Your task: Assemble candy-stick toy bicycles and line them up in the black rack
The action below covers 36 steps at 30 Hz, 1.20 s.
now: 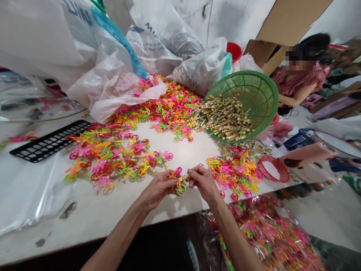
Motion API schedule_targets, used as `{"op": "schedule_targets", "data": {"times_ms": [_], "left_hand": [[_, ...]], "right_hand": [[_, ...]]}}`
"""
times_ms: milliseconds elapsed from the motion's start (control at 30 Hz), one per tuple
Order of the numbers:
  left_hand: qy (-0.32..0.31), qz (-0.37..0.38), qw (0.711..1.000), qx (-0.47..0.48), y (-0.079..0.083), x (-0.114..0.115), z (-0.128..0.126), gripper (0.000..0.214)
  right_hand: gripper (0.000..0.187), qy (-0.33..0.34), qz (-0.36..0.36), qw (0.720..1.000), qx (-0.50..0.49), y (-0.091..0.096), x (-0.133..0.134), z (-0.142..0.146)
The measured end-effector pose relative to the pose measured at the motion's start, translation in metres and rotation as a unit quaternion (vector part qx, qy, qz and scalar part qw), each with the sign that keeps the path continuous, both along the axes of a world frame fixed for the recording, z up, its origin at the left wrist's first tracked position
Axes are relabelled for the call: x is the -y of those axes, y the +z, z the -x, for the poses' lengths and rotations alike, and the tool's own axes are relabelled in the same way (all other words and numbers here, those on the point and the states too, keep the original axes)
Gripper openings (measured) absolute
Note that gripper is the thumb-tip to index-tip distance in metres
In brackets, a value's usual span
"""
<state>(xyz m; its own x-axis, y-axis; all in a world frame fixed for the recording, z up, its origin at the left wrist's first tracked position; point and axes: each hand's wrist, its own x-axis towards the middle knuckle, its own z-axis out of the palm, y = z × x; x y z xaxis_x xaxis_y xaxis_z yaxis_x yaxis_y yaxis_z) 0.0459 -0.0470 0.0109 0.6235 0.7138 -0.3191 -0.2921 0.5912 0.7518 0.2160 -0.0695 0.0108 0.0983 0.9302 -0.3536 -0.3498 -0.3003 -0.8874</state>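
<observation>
Neon plastic bicycle [179, 182], apparently, between hands [158, 189] [203, 183]

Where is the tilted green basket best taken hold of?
Grip the green plastic basket by its upper-right rim, coming from above: that edge stands highest and free, while the striped sticks pile toward the low side.

From my end, the toy [179, 183] reads as smooth, glossy moulded plastic, neon pink, yellow and orange; the heap [172, 111] has the same shiny finish. Basket [265, 92]: green plastic mesh, matt, slightly rough. Grid [50, 141]: black plastic, matt. Table [84, 235]: white, smooth, w/ a soft sheen and dark scuffs; material unclear. Sacks [153, 49]: thin white plastic, crinkled, semi-glossy. Box [284, 26]: plain brown cardboard, matt. Wrap [270, 241]: clear plastic film, v. glossy.
</observation>
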Motion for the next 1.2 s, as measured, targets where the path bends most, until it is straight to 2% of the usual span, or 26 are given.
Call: {"op": "schedule_targets", "data": {"times_ms": [200,333,467,567,733,833,900,933,967,1067,1133,1200], "left_hand": [[0.029,0.008,0.999,-0.013,-0.006,0.004,0.002,0.031],[0.045,-0.019,0.998,-0.037,-0.005,0.007,0.001,0.032],[0.070,-0.050,0.994,-0.060,-0.010,0.004,0.004,0.034],[0.085,-0.067,0.992,-0.069,-0.015,-0.002,0.011,0.034],[0.065,-0.093,0.990,-0.087,-0.013,-0.013,0.026,0.033],[0.084,-0.142,0.974,-0.156,-0.005,-0.019,0.031,0.029],[0.090,-0.203,0.948,-0.228,0.003,-0.027,0.037,0.026],[0.093,-0.251,0.920,-0.287,0.007,-0.032,0.041,0.027],[0.096,-0.306,0.877,-0.359,0.010,-0.040,0.046,0.029],[0.104,-0.422,0.709,-0.555,0.019,-0.077,0.063,0.030],[0.091,-0.425,0.671,-0.601,0.019,-0.111,0.072,0.023],[0.051,-0.424,0.645,-0.634,0.013,-0.144,0.077,0.014]], "right_hand": [[0.026,0.026,-0.005,1.000,-0.004,-0.001,0.005,-0.001],[0.029,0.018,-0.004,1.000,0.012,0.002,0.008,0.003],[0.029,-0.038,-0.035,0.993,0.104,0.008,0.014,0.019],[0.028,-0.071,-0.046,0.983,0.161,0.005,0.016,0.030],[0.033,-0.020,-0.028,0.994,0.106,-0.008,0.005,0.041],[0.035,-0.010,-0.028,0.990,0.140,-0.009,-0.005,0.050],[0.036,0.022,-0.046,0.986,0.160,-0.009,-0.011,0.056],[0.037,0.039,-0.055,0.982,0.175,-0.011,-0.014,0.058],[0.040,0.051,-0.061,0.976,0.203,-0.014,-0.018,0.058],[0.054,0.048,-0.063,0.936,0.343,-0.031,-0.025,0.050],[0.049,0.044,-0.056,0.915,0.398,-0.044,-0.025,0.040],[0.042,0.058,-0.048,0.915,0.396,-0.054,-0.021,0.029]]}}
